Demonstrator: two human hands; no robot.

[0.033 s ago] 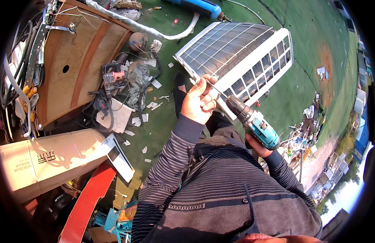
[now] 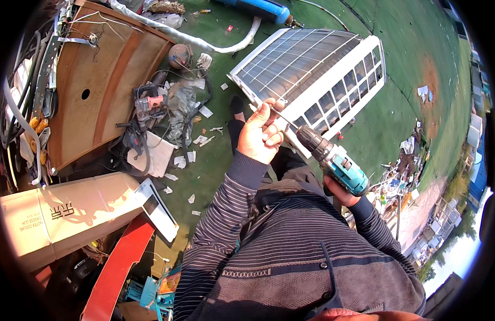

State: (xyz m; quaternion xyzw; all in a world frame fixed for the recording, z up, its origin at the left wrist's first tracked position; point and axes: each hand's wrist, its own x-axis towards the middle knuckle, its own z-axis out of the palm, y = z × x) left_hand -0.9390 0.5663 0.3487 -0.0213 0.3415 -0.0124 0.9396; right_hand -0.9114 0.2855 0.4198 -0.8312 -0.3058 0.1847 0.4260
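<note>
My right hand (image 2: 341,191) is wrapped around the handle of a teal and black cordless drill (image 2: 341,166), whose chuck points up and left. A long thin bit (image 2: 284,117) runs from the chuck to my left hand (image 2: 261,134). There, thumb and forefinger are pinched at the bit's far end, with the other fingers curled; whether a small screw sits at the tip I cannot make out. Just beyond both hands, a white-framed air conditioner outdoor unit (image 2: 359,88) lies on the green floor, its finned coil (image 2: 306,53) behind a wire grid facing up.
A brown panel (image 2: 111,91), an angle grinder (image 2: 151,101) and scraps lie to the left. Nearer are a long cardboard box (image 2: 71,214) and a red metal strip (image 2: 119,262). At the top is a blue cylinder (image 2: 261,9); a litter heap (image 2: 405,176) lies right.
</note>
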